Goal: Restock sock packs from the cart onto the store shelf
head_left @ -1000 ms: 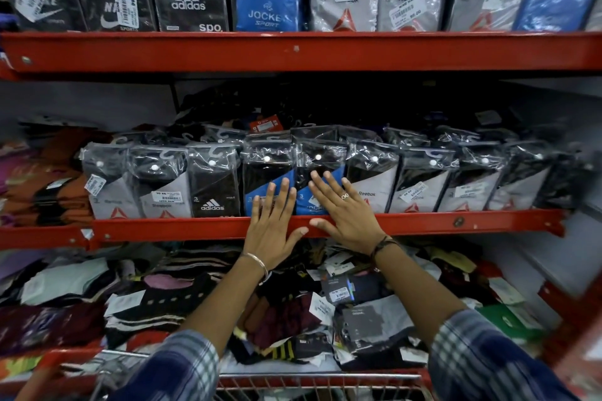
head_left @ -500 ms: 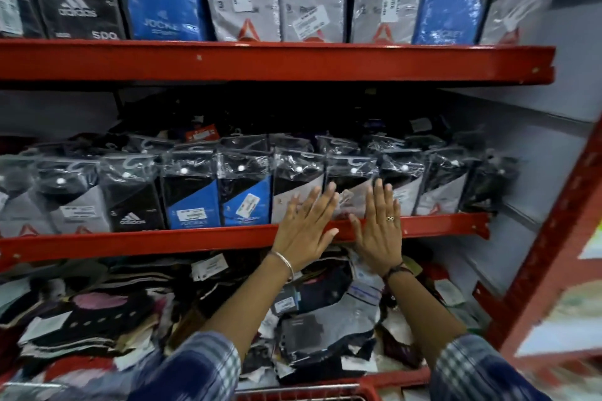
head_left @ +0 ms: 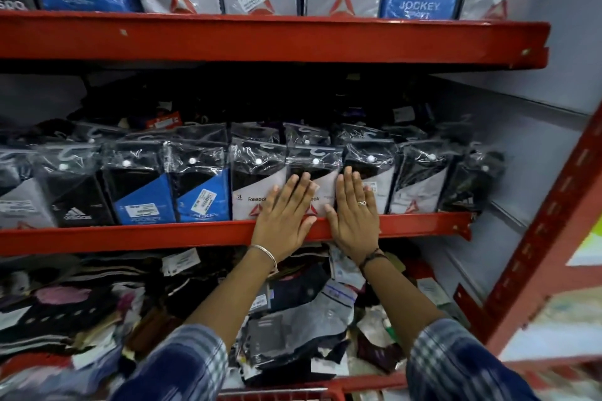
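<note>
pretty dim in here, grey back wall [head_left: 534,153] behind the red metal rack, with a red perforated upright post [head_left: 550,228] right of that wall

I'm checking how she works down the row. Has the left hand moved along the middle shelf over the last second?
Yes. The left hand has moved rightward along the row, from the blue packs to the Reebok packs.

Both hands [head_left: 317,215] flat against sock packs [head_left: 312,185], red shelf [head_left: 163,234].
</note>
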### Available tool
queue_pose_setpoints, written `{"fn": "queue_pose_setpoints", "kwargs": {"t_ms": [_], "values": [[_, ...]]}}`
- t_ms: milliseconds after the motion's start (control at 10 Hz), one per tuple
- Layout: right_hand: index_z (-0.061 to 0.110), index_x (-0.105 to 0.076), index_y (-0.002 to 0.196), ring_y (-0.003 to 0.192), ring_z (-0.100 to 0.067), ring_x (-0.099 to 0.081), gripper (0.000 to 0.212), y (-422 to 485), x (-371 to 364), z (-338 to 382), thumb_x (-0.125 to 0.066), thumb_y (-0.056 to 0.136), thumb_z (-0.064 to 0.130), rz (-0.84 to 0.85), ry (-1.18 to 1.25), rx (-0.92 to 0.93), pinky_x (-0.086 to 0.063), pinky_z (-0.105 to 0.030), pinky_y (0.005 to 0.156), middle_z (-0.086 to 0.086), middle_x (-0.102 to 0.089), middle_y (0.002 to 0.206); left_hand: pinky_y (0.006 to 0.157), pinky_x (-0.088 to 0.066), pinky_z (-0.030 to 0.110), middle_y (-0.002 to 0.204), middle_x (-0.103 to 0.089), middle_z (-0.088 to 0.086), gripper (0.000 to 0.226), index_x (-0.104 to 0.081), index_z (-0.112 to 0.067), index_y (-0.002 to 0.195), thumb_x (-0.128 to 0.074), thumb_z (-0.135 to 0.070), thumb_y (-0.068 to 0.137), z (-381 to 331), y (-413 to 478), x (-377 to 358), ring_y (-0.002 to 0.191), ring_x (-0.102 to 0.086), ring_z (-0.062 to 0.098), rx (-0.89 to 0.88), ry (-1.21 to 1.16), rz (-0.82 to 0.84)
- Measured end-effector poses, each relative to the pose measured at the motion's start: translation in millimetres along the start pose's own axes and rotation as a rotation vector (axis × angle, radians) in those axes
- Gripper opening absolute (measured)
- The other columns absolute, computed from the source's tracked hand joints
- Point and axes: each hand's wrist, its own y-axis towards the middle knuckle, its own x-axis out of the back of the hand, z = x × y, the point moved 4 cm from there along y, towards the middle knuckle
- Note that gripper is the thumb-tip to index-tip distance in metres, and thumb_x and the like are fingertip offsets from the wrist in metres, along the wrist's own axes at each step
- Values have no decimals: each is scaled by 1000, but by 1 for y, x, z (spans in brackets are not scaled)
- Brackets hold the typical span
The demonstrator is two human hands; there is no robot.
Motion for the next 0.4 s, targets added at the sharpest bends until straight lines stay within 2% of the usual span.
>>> {"fn": "queue_pose_setpoints", "kwargs": {"t_ms": [100, 200, 300, 400], "values": [[20, 18, 147, 144, -9, 17, 60, 0, 3, 1, -5, 98, 47, 23, -12, 11, 14, -29, 118, 7, 29, 154, 115, 6, 41, 152, 28, 0, 67, 10, -17, 146, -22, -45, 94, -1, -1, 3, 142, 14, 18, 11, -4, 19], [17, 10, 148, 146, -12, 10, 61, -2, 15, 8, -7, 98, 48, 68, -36, 1, 10, -30, 120, 1, 17, 158, 114, 7, 42, 152, 27, 0, 69, 6, -17, 147, -27, -47, 93, 0, -5, 11, 142, 12, 18, -33, 22, 58], [8, -19, 148, 145, -19, -14, 62, -17, 34, 18, -18, 98, 46, 9, 1, -60, -3, -33, 119, -10, -20, 156, 113, 8, 45, 153, 27, 0, 67, 7, -18, 147, -24, -47, 94, 3, -27, 24, 142, 15, 20, -166, 85, 58], [7, -33, 141, 140, -20, -23, 58, -9, 68, 37, -20, 99, 45, -132, 57, -32, -8, -32, 117, -10, -32, 150, 113, 8, 44, 153, 26, -1, 60, 10, -20, 146, -10, -47, 96, 16, -35, 57, 141, 17, 20, -256, 73, -18]]}}
